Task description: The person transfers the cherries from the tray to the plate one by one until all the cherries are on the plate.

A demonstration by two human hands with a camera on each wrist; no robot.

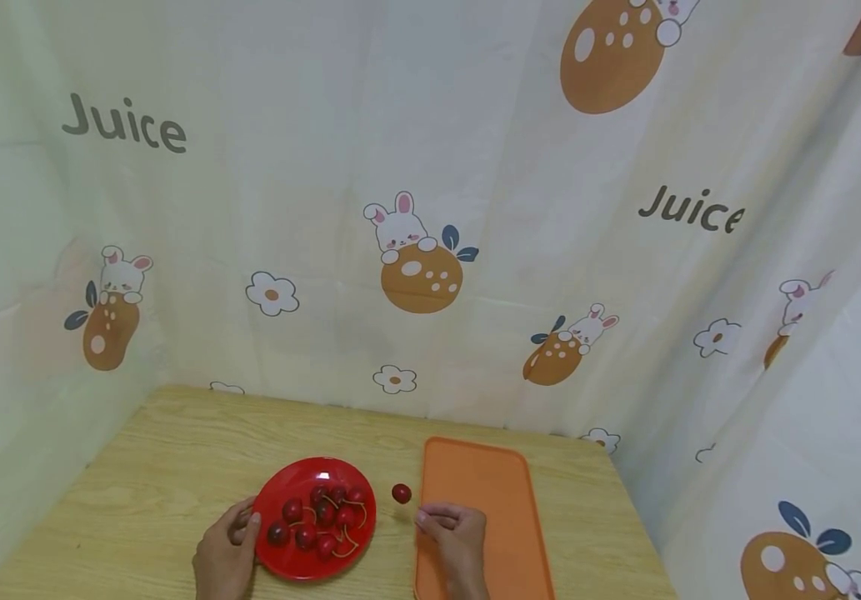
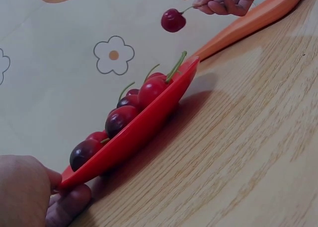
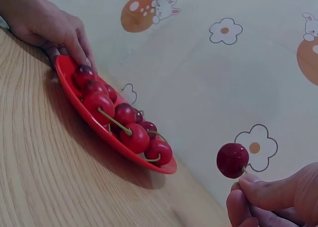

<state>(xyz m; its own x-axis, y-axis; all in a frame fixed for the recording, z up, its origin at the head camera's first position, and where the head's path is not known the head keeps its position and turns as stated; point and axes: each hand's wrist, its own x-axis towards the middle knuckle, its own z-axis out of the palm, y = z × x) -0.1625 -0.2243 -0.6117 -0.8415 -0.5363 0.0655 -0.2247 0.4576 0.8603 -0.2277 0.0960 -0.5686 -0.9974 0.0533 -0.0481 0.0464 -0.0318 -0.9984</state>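
A round red plate (image 1: pixel 291 477) bears several dark red cherries (image 1: pixel 306 536) with green stems. My left hand (image 1: pixel 226 550) grips the plate's left rim, thumb on top and fingers beneath, as the left wrist view shows. Between the plate and the orange tray, my right hand (image 1: pixel 456 537) pinches one cherry (image 3: pixel 232 160) by its stem, thumb against fingertips. That cherry hangs in the air above the table, just left of the tray's edge in the head view. Part of the right hand overlaps the tray.
The orange rectangular tray (image 1: pixel 478 475) lies on the wooden table (image 1: pixel 197 450), right of the plate. Behind and along both sides hangs a pale curtain (image 1: pixel 310 167) printed with rabbits, fruit, flowers and the word Juice.
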